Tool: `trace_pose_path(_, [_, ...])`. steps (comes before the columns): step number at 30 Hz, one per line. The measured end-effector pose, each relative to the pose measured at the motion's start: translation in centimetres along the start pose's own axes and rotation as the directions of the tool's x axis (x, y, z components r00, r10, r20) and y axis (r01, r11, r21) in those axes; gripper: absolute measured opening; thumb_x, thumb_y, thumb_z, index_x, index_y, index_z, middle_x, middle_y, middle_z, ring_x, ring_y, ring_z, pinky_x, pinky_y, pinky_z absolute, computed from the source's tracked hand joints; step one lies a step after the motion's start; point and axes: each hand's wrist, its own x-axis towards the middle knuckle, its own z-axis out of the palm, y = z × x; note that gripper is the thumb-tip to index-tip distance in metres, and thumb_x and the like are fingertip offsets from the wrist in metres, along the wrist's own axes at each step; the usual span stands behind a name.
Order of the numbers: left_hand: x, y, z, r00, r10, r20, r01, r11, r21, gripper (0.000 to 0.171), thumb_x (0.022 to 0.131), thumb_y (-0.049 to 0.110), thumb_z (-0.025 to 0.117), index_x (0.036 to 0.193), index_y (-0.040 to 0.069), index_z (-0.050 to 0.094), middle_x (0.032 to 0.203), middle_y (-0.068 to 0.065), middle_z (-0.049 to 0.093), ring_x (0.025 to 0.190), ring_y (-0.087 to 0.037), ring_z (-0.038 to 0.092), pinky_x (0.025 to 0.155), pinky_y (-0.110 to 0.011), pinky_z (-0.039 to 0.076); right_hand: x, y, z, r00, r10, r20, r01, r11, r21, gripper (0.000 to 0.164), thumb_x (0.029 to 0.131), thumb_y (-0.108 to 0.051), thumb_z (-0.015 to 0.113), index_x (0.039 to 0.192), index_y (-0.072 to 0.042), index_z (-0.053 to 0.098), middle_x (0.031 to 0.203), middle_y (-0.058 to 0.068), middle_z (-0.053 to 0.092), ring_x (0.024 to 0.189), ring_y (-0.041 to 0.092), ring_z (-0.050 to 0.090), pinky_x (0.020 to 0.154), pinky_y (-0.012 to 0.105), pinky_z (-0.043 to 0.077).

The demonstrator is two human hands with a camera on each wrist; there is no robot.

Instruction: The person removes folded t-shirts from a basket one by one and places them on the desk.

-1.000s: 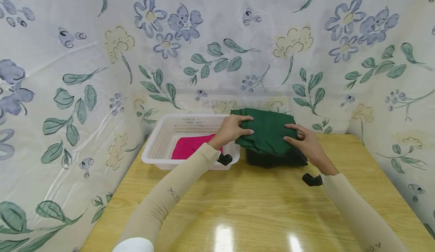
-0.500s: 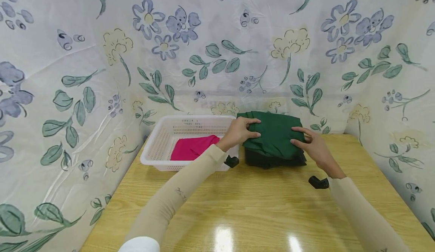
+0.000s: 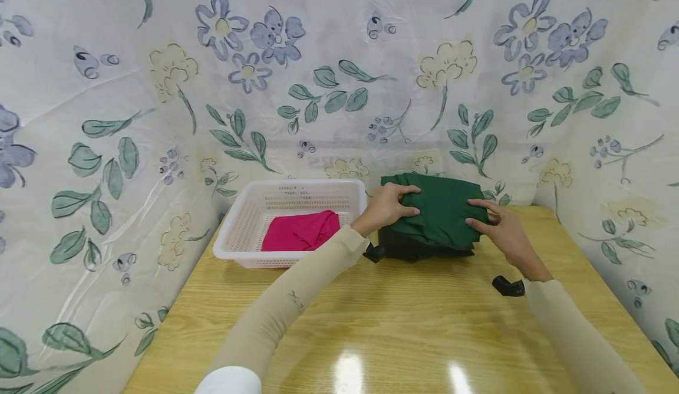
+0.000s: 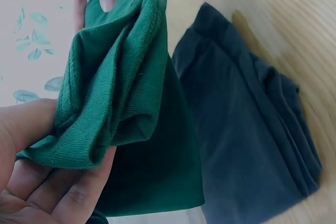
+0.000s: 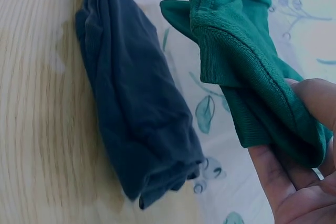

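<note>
A folded green garment (image 3: 445, 208) with ribbed edges is held between both hands, over a folded dark garment (image 3: 419, 249) on the table. My left hand (image 3: 388, 206) pinches its left edge, thumb on one face and fingers beneath, as the left wrist view shows with the green cloth (image 4: 121, 77). At the opposite edge my right hand (image 3: 501, 232) pinches the layers, thumb on top and fingers under them in the right wrist view. The dark garment (image 5: 136, 87) lies apart below the green one in both wrist views.
To the left stands a white perforated plastic basket (image 3: 228, 237) with a folded pink garment (image 3: 299, 232) inside. Under everything is a wooden table (image 3: 403, 323). A floral cloth backdrop (image 3: 318, 117) rises behind the table and along its sides.
Both hands have carried the green garment to the right, away from the basket and over the dark garment. More of the pink garment and the basket's right side now shows.
</note>
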Motion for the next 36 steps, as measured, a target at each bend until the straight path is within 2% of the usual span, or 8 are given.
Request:
trace_pose_path(5, [0.8, 0.8, 1.0, 1.0, 0.01, 0.014, -0.01, 1.0, -0.004, 0.051, 0.092, 0.021, 0.081, 0.141, 0.019, 0.066, 0.075, -0.004, 0.067, 0.069, -0.01, 0.053, 0.061, -0.02, 0.041, -0.6, 0.5, -1.0, 1.0, 0.006, -0.02, -0.006, 1.0, 0.001, 0.064, 0.1, -0.034, 0.071, 0.155, -0.011, 0.047, 0.163, 0.025, 0.028, 0.146, 0.051, 0.03, 0.108, 0.068, 0.036])
trace_pose_path(9, [1.3, 1.3, 1.8, 0.999, 0.021, 0.026, -0.02, 0.999, -0.026, 0.052, 0.091, 0.021, 0.081, 0.141, 0.018, 0.066, 0.067, -0.004, 0.06, 0.061, -0.011, 0.048, 0.058, -0.021, 0.037, -1.0, 1.2, -1.8, 0.999, 0.018, -0.04, -0.018, 1.0, -0.008, 0.064, 0.1, -0.033, 0.07, 0.156, -0.011, 0.046, 0.158, 0.03, 0.037, 0.144, 0.048, 0.037, 0.107, 0.065, 0.04])
trace_pose_path(16, [2.3, 2.3, 3.5, 0.999, 0.044, 0.031, -0.043, 0.999, -0.017, 0.051, 0.091, 0.02, 0.081, 0.141, 0.018, 0.066, 0.079, -0.009, 0.068, 0.062, -0.01, 0.049, 0.058, -0.02, 0.04, -1.6, 2.3, -3.4, 0.996, 0.042, -0.077, -0.044, 0.999, -0.029, 0.062, 0.099, -0.035, 0.071, 0.154, -0.016, 0.05, 0.164, 0.026, 0.024, 0.146, 0.052, 0.029, 0.108, 0.068, 0.037])
trace_pose_path(19, [2.8, 2.7, 4.2, 0.998, 0.057, 0.034, -0.056, 0.998, -0.022, 0.052, 0.091, 0.019, 0.081, 0.14, 0.018, 0.066, 0.09, -0.008, 0.074, 0.071, -0.008, 0.059, 0.061, -0.019, 0.045, -2.0, 2.6, -4.0, 0.994, 0.051, -0.092, -0.055, 0.998, -0.036, 0.061, 0.1, -0.036, 0.071, 0.154, -0.017, 0.05, 0.162, 0.027, 0.031, 0.145, 0.05, 0.033, 0.106, 0.056, 0.045])
trace_pose_path(22, [3.2, 3.0, 5.0, 0.997, 0.059, 0.046, -0.056, 0.996, -0.071, 0.052, 0.091, 0.016, 0.081, 0.141, 0.016, 0.066, 0.095, -0.006, 0.076, 0.078, -0.008, 0.063, 0.063, -0.02, 0.047, -2.4, 2.8, -4.5, 0.994, 0.051, -0.1, -0.054, 0.998, -0.029, 0.061, 0.1, -0.035, 0.07, 0.154, -0.017, 0.05, 0.157, 0.028, 0.038, 0.143, 0.047, 0.038, 0.097, 0.032, 0.05])
trace_pose_path(25, [3.6, 3.3, 5.7, 0.996, 0.074, 0.057, -0.069, 0.994, -0.086, 0.052, 0.092, 0.016, 0.08, 0.142, 0.015, 0.065, 0.081, -0.003, 0.073, 0.071, -0.01, 0.063, 0.06, -0.02, 0.046, -2.6, 3.2, -5.1, 0.994, 0.047, -0.101, -0.049, 0.999, -0.014, 0.062, 0.101, -0.033, 0.07, 0.156, -0.014, 0.047, 0.156, 0.03, 0.039, 0.141, 0.048, 0.041, 0.087, 0.015, 0.048])
trace_pose_path(33, [4.7, 4.2, 7.6, 0.992, 0.111, 0.058, -0.107, 0.992, -0.068, 0.053, 0.092, 0.016, 0.08, 0.142, 0.014, 0.064, 0.062, -0.004, 0.06, 0.059, -0.01, 0.057, 0.057, -0.018, 0.042, -3.1, 4.9, -6.5, 0.989, 0.061, -0.134, -0.064, 0.998, -0.018, 0.062, 0.101, -0.031, 0.069, 0.157, -0.014, 0.046, 0.156, 0.03, 0.038, 0.138, 0.046, 0.045, 0.084, 0.011, 0.048])
trace_pose_path(36, [5.1, 4.4, 8.5, 0.992, 0.109, 0.059, -0.105, 0.992, -0.065, 0.052, 0.092, 0.017, 0.08, 0.142, 0.015, 0.064, 0.065, -0.002, 0.061, 0.062, -0.007, 0.056, 0.058, -0.017, 0.043, -3.5, 5.1, -7.0, 0.988, 0.069, -0.14, -0.072, 0.997, -0.011, 0.061, 0.101, -0.032, 0.069, 0.156, -0.015, 0.048, 0.156, 0.03, 0.04, 0.129, 0.023, 0.058, 0.085, 0.012, 0.049])
